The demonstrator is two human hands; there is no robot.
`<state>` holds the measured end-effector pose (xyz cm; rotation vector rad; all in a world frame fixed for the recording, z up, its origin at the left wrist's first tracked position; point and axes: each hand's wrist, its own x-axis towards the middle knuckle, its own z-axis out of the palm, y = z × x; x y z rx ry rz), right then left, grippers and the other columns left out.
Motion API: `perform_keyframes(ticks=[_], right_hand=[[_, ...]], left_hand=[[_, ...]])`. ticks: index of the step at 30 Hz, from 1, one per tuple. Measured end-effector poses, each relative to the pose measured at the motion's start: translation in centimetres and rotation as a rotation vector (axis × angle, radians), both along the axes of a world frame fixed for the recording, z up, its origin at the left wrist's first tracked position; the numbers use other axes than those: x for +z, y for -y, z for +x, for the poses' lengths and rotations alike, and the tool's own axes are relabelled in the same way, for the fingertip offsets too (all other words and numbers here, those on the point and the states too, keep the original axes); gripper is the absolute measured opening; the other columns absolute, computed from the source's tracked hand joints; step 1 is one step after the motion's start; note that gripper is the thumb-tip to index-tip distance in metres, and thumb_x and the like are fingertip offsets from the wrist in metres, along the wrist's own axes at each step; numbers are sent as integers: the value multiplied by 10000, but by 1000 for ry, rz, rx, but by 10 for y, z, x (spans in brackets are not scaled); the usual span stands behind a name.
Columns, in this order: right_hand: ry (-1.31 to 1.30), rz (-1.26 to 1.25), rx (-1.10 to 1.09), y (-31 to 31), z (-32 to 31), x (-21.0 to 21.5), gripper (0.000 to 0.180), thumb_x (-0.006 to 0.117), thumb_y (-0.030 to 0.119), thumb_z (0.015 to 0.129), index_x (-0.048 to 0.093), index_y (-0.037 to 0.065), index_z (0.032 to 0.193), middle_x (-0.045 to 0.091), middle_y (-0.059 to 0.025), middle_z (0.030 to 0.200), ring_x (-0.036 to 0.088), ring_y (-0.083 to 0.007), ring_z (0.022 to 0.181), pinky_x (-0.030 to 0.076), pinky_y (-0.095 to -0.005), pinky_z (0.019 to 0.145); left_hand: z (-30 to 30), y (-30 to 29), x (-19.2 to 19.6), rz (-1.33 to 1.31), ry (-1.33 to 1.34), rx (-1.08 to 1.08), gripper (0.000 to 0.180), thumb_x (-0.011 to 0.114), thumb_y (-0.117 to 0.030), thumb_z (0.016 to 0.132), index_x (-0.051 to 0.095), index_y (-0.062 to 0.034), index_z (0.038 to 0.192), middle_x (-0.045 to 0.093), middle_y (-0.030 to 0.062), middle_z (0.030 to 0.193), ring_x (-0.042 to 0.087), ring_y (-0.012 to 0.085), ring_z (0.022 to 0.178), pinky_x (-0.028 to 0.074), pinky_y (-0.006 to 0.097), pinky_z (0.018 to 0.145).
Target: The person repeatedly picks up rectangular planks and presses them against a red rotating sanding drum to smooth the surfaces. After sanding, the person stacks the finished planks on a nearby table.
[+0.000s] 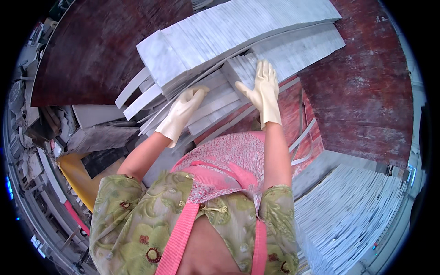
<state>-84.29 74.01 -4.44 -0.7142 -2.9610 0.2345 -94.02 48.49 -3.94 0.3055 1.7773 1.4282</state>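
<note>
Both my hands wear cream rubber gloves. My right hand [263,89] lies with fingers stretched and thumb spread against the near end of a row of upright grey-white stone tiles [298,48]. Its palm touches the tiles at the row's left end. To the left, my left hand [185,110] is closed, thumb and fingers drawn together beside several flat, stepped stone strips [213,105]. What its fingers grip, if anything, is hidden. Just beyond both hands runs a longer, taller row of white-grey marbled tiles [229,30] standing on edge.
Loose pale strips [142,98] stick out at the long row's left end. Dark red stained boards [362,78] form the work surface. Many thin tiles [350,215] stand packed at lower right. At left are stone offcuts [98,137] and a yellow panel [78,176].
</note>
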Motion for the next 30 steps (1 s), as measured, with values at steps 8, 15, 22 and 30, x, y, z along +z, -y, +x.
perform_keyframes(ticks=[8,15,22,30], right_hand=[[-8,148,-23,10,-4,-21,1050,578,688,933,314,-75,1604,336,-266,1669,266,-420,1576,147,-544,1297],[-233,-197,-113,4,-7,-5,1014,595,635,955,285,-58,1627,319,-245,1689,238,-382,1597,65,-541,1309],[-66,263,-25,36,-31,-26,895,524,603,1002,343,-29,1610,373,-231,1667,293,-365,1581,150,-571,1286],[66,344,102,34,-35,-4,898,725,497,892,414,-38,1543,463,-269,1562,387,-412,1493,243,-554,1261]], left_hand=[[11,12,-1,-65,69,-5,542,501,-399,1038,644,-21,1399,664,99,1350,588,177,1257,417,303,1094],[3,15,31,40,20,28,513,514,-360,1078,610,38,1386,633,145,1396,564,215,1345,404,336,1158],[4,33,9,61,10,38,532,528,-398,1044,643,0,1380,674,109,1336,587,172,1276,418,312,1104],[15,32,13,73,33,68,493,530,-360,1048,650,35,1316,670,68,1167,601,152,1158,451,301,1036]])
